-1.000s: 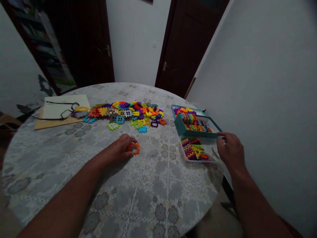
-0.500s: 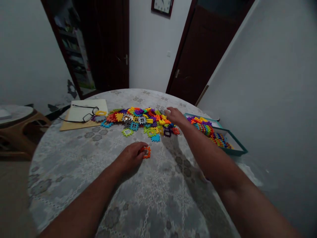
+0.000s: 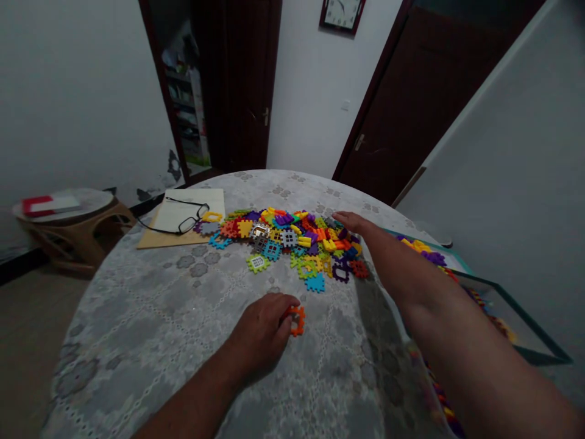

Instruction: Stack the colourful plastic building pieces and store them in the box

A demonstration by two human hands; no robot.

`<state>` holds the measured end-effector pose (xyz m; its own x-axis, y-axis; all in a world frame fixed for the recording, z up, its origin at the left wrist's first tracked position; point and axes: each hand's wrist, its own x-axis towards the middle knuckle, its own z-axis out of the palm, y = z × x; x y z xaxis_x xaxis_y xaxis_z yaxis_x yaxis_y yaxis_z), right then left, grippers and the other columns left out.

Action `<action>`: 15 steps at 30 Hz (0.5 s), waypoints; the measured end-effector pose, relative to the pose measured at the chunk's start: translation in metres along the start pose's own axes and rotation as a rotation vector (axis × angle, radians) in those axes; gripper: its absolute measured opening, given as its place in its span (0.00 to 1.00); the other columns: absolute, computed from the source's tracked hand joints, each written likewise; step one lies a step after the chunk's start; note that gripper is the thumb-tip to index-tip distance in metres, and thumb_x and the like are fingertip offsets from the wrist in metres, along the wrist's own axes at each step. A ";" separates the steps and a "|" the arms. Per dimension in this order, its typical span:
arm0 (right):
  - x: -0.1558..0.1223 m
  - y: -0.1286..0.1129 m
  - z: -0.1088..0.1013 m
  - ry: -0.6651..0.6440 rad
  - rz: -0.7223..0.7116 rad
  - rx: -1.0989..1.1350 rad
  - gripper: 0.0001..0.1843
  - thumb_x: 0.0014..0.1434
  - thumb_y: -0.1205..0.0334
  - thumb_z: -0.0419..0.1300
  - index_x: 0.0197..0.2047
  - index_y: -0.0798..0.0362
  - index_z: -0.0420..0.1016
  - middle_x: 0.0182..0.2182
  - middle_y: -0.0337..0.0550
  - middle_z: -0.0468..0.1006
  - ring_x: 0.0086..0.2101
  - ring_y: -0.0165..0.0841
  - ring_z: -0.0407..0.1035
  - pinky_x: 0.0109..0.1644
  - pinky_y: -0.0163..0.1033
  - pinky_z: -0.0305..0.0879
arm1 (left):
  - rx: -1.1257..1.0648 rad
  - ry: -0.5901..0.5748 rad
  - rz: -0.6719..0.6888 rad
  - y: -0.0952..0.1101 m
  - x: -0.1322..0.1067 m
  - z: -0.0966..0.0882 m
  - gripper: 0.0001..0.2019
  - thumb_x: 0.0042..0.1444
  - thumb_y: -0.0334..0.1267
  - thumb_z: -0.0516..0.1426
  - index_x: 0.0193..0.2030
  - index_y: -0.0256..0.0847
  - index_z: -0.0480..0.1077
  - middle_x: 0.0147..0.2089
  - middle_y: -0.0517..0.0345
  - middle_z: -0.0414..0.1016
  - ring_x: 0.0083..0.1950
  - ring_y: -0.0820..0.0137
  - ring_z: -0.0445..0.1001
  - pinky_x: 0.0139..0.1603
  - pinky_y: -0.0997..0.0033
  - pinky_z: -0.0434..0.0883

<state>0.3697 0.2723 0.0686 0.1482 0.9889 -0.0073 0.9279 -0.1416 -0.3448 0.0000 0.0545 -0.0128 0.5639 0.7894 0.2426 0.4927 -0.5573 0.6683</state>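
Observation:
My left hand (image 3: 267,326) is closed on an orange interlocking square block (image 3: 297,321) with a hollow middle, held low over the tablecloth in front of the pile. Beyond it lies a heap of colourful plastic interlocking blocks (image 3: 289,238), several of them square with notched edges. At the heap's right end is my right hand (image 3: 359,224), its fingers stretched out and nothing visible in them; its underside is hidden. Nearest my left hand on the cloth are a light blue block (image 3: 315,283) and a lime green window block (image 3: 258,263).
The round table has a patterned grey cloth (image 3: 150,341). Black-framed glasses (image 3: 186,225) rest on a pale pad (image 3: 214,201) at the left. To the right, partly behind my right arm, stands a green-edged box (image 3: 543,335) with colourful pieces. A wooden stool (image 3: 82,231) is beyond the table's left edge.
The view has shifted, so the table and heap appear farther left relative to my right arm. My left hand still holds the orange block; my right hand stays by the heap's right end.

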 end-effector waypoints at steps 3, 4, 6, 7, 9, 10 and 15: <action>0.003 -0.005 0.009 -0.083 0.017 0.079 0.30 0.74 0.39 0.61 0.63 0.56 0.83 0.57 0.55 0.86 0.45 0.42 0.83 0.54 0.43 0.75 | 0.002 0.004 0.001 0.002 -0.001 -0.001 0.14 0.70 0.34 0.55 0.57 0.49 0.76 0.52 0.50 0.84 0.53 0.59 0.81 0.58 0.55 0.76; 0.001 -0.008 0.011 -0.103 0.019 0.101 0.30 0.74 0.40 0.62 0.62 0.57 0.83 0.53 0.54 0.87 0.41 0.40 0.83 0.50 0.42 0.76 | 0.002 0.003 0.003 0.002 -0.001 -0.001 0.14 0.70 0.34 0.55 0.57 0.49 0.76 0.52 0.50 0.84 0.53 0.59 0.81 0.58 0.55 0.77; -0.006 -0.016 0.015 -0.116 0.016 0.135 0.28 0.75 0.41 0.61 0.59 0.57 0.83 0.48 0.51 0.88 0.38 0.37 0.80 0.47 0.41 0.76 | -0.002 0.006 0.004 0.003 -0.001 -0.001 0.14 0.70 0.33 0.55 0.57 0.49 0.76 0.52 0.50 0.84 0.52 0.59 0.82 0.57 0.55 0.77; -0.010 -0.020 0.017 -0.111 0.014 0.147 0.27 0.76 0.42 0.60 0.57 0.58 0.83 0.47 0.49 0.87 0.39 0.36 0.80 0.47 0.42 0.76 | -0.004 0.005 0.002 0.002 -0.001 -0.001 0.14 0.70 0.34 0.55 0.57 0.49 0.76 0.52 0.50 0.84 0.52 0.59 0.82 0.57 0.55 0.77; -0.020 -0.028 0.019 -0.089 0.016 0.165 0.23 0.78 0.45 0.60 0.58 0.57 0.81 0.50 0.47 0.84 0.45 0.38 0.80 0.51 0.45 0.78 | -0.008 0.003 -0.012 0.002 0.000 -0.001 0.14 0.69 0.34 0.55 0.57 0.50 0.76 0.52 0.50 0.84 0.53 0.59 0.82 0.57 0.55 0.77; -0.025 -0.031 0.019 -0.079 0.019 0.169 0.21 0.77 0.47 0.62 0.60 0.56 0.79 0.53 0.47 0.82 0.48 0.40 0.79 0.53 0.48 0.79 | -0.009 0.003 -0.017 0.001 0.000 -0.001 0.14 0.69 0.34 0.55 0.57 0.50 0.76 0.53 0.50 0.84 0.53 0.58 0.82 0.58 0.54 0.77; -0.047 -0.039 0.022 -0.085 0.038 0.131 0.22 0.75 0.45 0.64 0.58 0.56 0.83 0.52 0.47 0.85 0.49 0.44 0.80 0.56 0.48 0.78 | -0.011 0.000 0.003 -0.001 0.003 0.002 0.15 0.69 0.34 0.54 0.57 0.49 0.76 0.54 0.49 0.84 0.56 0.57 0.82 0.61 0.53 0.76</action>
<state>0.3187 0.2326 0.0615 0.1479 0.9839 -0.0999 0.8688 -0.1776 -0.4622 0.0025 0.0568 -0.0141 0.5651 0.7879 0.2449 0.4837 -0.5568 0.6753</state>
